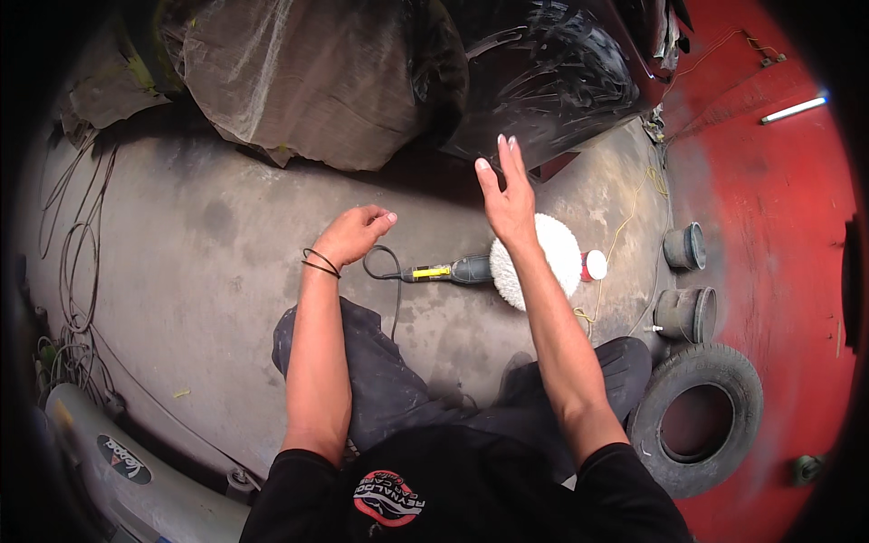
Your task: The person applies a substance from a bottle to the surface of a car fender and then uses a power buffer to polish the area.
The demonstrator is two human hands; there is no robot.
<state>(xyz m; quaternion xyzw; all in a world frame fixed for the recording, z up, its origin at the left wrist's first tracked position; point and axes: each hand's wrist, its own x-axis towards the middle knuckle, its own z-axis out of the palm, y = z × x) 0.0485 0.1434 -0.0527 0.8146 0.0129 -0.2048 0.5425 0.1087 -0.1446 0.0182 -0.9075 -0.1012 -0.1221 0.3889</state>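
My right hand [512, 204] is raised in front of a glossy dark car body panel [561, 81] smeared with whitish streaks. Its fingers are stretched out and it holds nothing; whether the fingertips touch the panel I cannot tell. Over the floor to the left hovers my left hand [355, 235], its fingers loosely bent and nothing visible in them. Two dark bands circle that wrist. Below and between the hands lies a polisher [453, 271] with a black and yellow body. Its white fluffy pad [554, 258] faces up, partly hidden behind my right forearm.
Brownish masking sheet [299, 81] covers the car part at left. Right of the pad stands a small white-topped red container [595, 265]. Two buckets [685, 247] and a tyre [647, 425] line the red wall. Cables [81, 262] hang and coil at left, near a grey rounded body [145, 471].
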